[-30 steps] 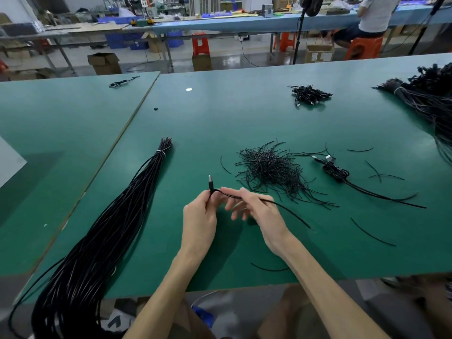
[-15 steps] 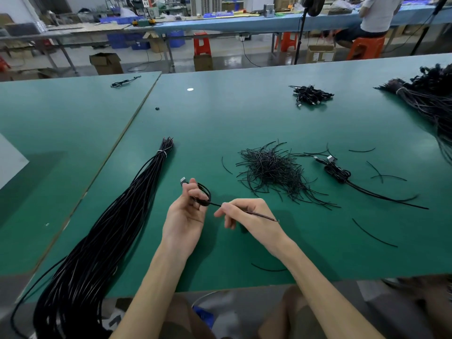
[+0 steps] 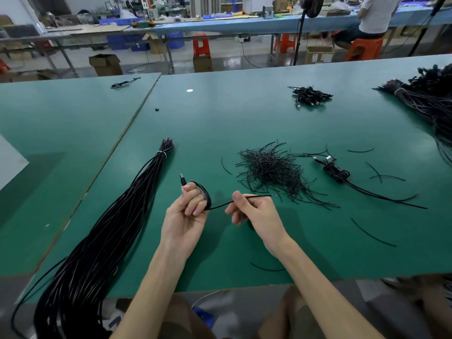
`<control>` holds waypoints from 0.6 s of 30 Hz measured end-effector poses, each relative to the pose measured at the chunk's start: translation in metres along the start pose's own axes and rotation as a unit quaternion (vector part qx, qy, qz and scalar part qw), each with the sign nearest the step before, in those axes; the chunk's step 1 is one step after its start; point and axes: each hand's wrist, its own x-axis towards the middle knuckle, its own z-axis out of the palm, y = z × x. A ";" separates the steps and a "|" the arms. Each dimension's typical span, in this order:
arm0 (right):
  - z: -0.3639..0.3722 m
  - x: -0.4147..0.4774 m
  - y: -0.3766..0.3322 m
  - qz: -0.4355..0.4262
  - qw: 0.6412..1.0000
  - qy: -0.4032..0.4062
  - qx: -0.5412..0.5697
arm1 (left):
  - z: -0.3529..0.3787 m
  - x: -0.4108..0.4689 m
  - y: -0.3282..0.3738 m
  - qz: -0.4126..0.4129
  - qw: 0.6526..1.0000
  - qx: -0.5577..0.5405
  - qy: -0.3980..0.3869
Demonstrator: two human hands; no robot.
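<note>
head view. the left hand (image 3: 188,216) was held over the near part of the green desk (image 3: 220,123), its fingers curled round a black cable (image 3: 207,193) that lay in a loop about them. the cable's plug (image 3: 182,179) stood up just beyond the forefinger. from the loop a short stretch of the cable ran rightward to the right hand (image 3: 254,211), which pinched it between thumb and forefinger, the remaining fingers loosely curled beneath. the cable's free end (image 3: 272,195) projected past that hand to the right, near the edge of a heap of short black ties (image 3: 271,170). single ties lay scattered about the heap and along the near edge of the desk.

left of the hands, a long bundle of black cables (image 3: 117,216), bound near its far end with a white band (image 3: 162,154), lay diagonally and hung over the near edge. right of the heap lay a coiled cable (image 3: 336,173) with its tails trailing to the right. farther back sat a small pile of coiled cables (image 3: 309,96), and at the far right edge a second large bundle (image 3: 435,104). a second desk (image 3: 61,123) adjoined on the left, with one small cable (image 3: 123,83) on it. in the background a person (image 3: 371,18) sat on an orange stool (image 3: 364,47).
</note>
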 end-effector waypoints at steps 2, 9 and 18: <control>0.000 0.000 0.000 0.013 1.000 -0.001 -0.009 | -0.001 0.001 0.000 0.013 1.000 0.010 0.004; 0.003 0.000 -0.003 0.042 0.997 -0.057 -0.023 | -0.009 0.004 0.019 0.147 0.987 -0.007 0.063; -0.002 0.001 0.002 -0.023 0.999 0.038 -0.014 | -0.005 0.000 -0.011 0.106 0.934 0.337 -0.053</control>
